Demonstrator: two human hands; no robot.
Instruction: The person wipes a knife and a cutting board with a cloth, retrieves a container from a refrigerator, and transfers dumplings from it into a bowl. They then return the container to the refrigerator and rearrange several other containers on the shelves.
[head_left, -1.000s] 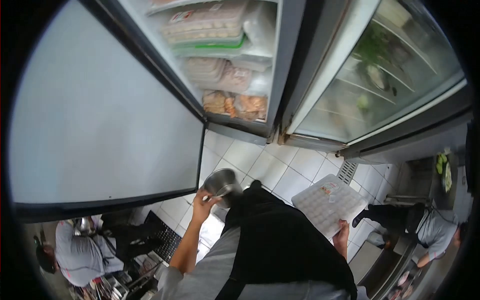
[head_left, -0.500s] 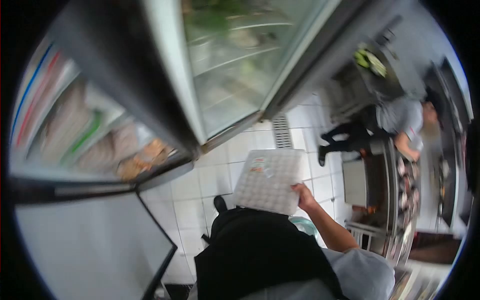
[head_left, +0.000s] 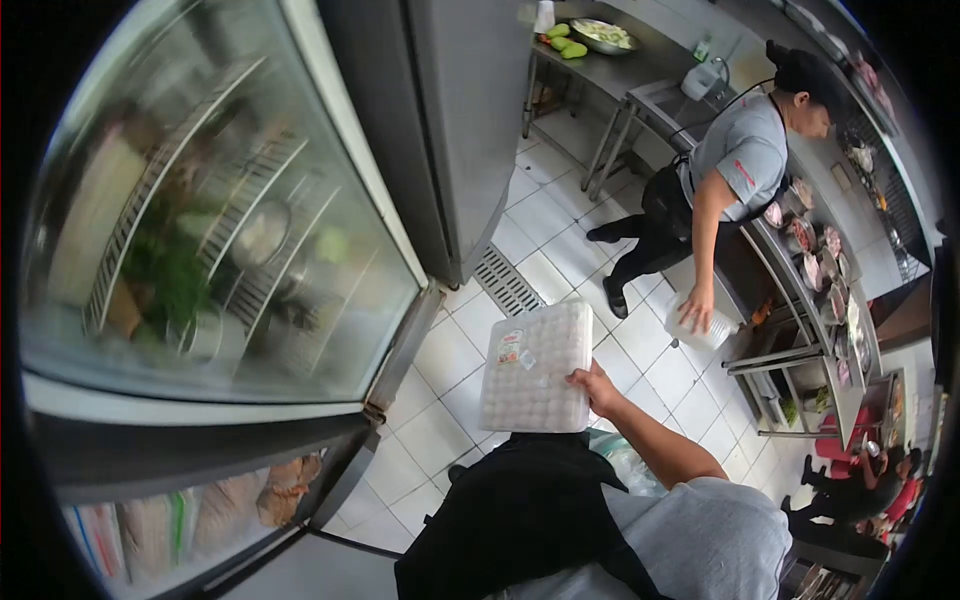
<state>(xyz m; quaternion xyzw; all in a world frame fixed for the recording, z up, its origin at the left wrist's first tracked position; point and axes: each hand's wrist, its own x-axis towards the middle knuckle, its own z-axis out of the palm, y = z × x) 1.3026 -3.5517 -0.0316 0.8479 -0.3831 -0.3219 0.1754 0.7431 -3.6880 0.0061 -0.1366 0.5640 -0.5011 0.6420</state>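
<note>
My right hand [head_left: 597,388] grips the right edge of a clear plastic egg tray [head_left: 537,370], its fingers wrapped round the side. Rows of white eggs show through the lid, and a label sits near its upper left. The tray is in front of my black apron [head_left: 510,520], above the tiled floor. My left hand is out of view.
At left stands a glass-door fridge [head_left: 408,290] with greens and a bowl inside; packed bags [head_left: 150,525] lie in a lower compartment. On the right, a co-worker [head_left: 735,165] holds a white container [head_left: 700,322] beside a steel counter [head_left: 800,300]. Other people [head_left: 865,495] are farther back.
The view has turned to the right, and the fridge sits farther left. The egg tray is still in my right hand. The co-worker now has an arm lowered with the white container.
</note>
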